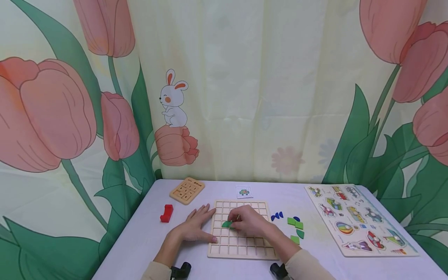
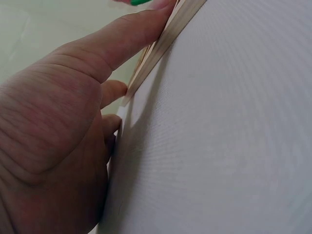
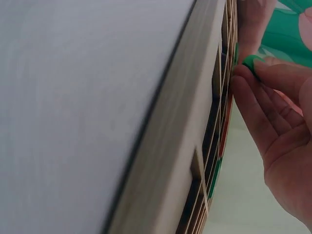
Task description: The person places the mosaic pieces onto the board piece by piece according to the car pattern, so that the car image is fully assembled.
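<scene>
Fingertips (image 3: 243, 80) pinching green piece (image 1: 226, 224)

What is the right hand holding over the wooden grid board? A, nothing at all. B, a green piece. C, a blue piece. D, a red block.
B: the right hand pinches a green piece at its fingertips over the grid board, while the red block lies untouched off to the left on the table.
</scene>
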Motion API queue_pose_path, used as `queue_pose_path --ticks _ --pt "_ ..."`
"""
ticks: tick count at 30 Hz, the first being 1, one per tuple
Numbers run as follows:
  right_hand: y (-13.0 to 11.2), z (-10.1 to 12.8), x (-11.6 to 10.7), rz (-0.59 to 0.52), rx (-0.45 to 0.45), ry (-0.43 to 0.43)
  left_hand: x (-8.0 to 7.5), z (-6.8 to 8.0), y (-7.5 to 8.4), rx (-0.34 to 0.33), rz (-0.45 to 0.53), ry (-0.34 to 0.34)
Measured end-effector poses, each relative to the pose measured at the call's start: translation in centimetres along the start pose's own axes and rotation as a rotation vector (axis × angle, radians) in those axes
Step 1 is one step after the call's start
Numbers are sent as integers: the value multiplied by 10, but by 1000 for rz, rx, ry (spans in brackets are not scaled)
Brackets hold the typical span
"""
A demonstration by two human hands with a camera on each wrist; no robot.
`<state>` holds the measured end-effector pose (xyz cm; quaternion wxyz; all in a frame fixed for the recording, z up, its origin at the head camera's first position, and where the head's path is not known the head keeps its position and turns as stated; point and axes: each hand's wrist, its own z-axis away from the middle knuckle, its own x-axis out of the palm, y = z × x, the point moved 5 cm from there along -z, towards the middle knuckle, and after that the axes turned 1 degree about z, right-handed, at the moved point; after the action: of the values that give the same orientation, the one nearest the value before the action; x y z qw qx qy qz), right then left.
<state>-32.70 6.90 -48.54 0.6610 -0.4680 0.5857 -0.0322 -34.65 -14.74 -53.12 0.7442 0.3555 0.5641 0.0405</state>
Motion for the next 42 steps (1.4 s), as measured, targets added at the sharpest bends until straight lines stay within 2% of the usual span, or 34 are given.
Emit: queue_pose_path --ticks 13,26,42 --pt "-10 -8 11 59 -50 3 0 -1 -1 -6 -9 -3" --pt "-10 -8 16 7 -4 -33 1 -1 -3 -3 -3 -6" --pt "-10 -10 19 30 -12 -61 1 -1 -3 -9 -4 -10"
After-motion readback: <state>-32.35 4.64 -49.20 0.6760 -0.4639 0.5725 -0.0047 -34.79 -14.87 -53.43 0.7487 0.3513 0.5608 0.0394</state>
